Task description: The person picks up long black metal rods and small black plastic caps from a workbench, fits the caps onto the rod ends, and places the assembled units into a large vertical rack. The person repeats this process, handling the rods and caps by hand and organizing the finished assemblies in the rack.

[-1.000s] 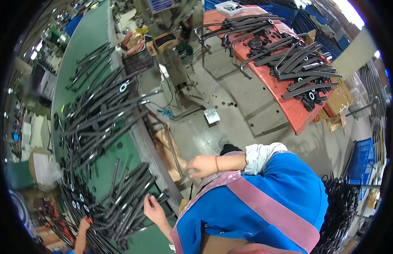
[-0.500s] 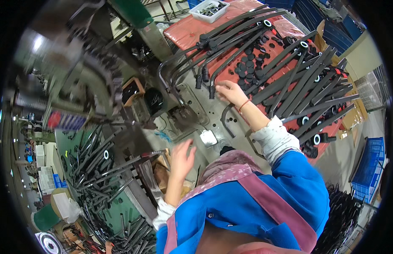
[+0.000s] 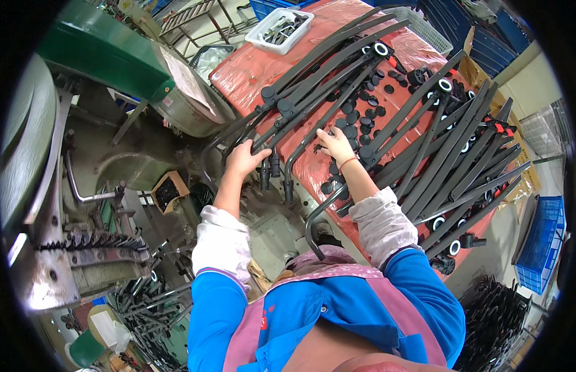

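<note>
On the near left of the red-covered table [image 3: 238, 77] lie several folding metal tube frames [image 3: 328, 67] with dark flat bars and bent ends. My left hand [image 3: 241, 162] closes around the tubing near those bent ends, its thumb pointing right; the fingertips are partly hidden. My right hand [image 3: 337, 149] has its fingers bent against the dark tube running down to a curved end [image 3: 290, 166] with a black sleeve. Black round caps [image 3: 365, 121] are scattered just beyond my right hand. Another bent tube [image 3: 312, 220] comes down from the table edge close to my apron.
A pile of similar frames [image 3: 452, 142] covers the table's right side. A white basket of metal parts [image 3: 280, 31] stands at its far left. Left are a green machine [image 3: 108, 53], toothed machinery [image 3: 92, 248] and a box of small black parts [image 3: 170, 191]. Blue crates [image 3: 542, 245] stand right.
My left hand has moved up and forward from beside my body onto the tube frames. My right hand has shifted slightly and now meets a tube. The view has turned toward the table.
</note>
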